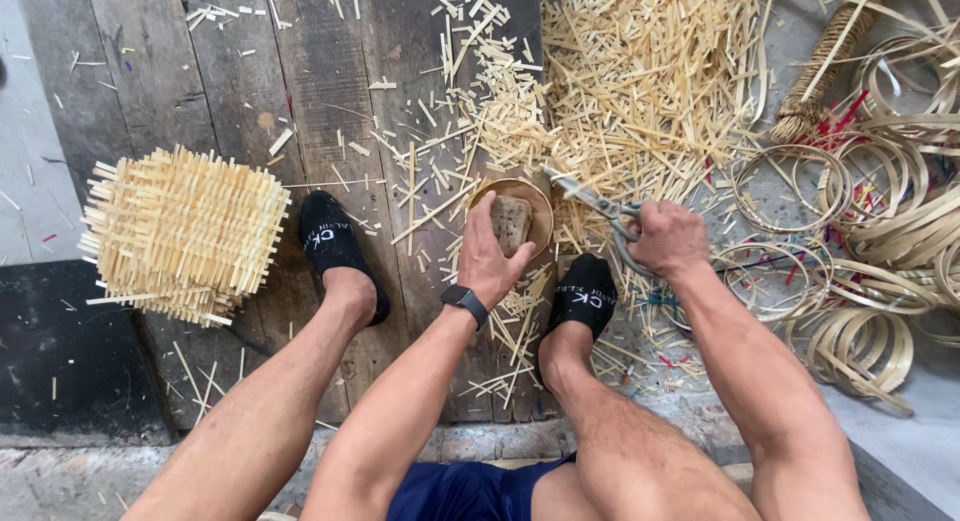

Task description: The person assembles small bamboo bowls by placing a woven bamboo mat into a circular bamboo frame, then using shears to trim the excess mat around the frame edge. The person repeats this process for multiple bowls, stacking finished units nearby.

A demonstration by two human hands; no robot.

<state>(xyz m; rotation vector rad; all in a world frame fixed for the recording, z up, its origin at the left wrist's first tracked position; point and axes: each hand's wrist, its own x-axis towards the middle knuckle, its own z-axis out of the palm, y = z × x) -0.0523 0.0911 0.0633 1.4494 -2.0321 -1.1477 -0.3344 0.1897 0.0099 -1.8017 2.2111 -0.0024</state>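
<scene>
Bamboo hoop-rimmed small basket (535, 203), centre of the plank floor (200, 81), steadied upright by the left hand (487, 256), fingers curled over its near rim. Right hand (668, 237) closed around the handles of metal shears (600, 206), blades just beside the rim for trimming. Woven mat (185, 233) lay left; offcuts (640, 71) far. Basket's inside was partly hidden, handles covered

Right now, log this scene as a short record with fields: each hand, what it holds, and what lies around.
left hand: grips a small round woven bamboo basket from inside, above the plank floor
right hand: closed on metal shears, blades pointing at the basket rim
wrist: dark smartwatch on the left arm
left of feet: stack of woven bamboo mats
ahead: heap of bamboo offcuts
right: coiled bamboo strip rings
</scene>
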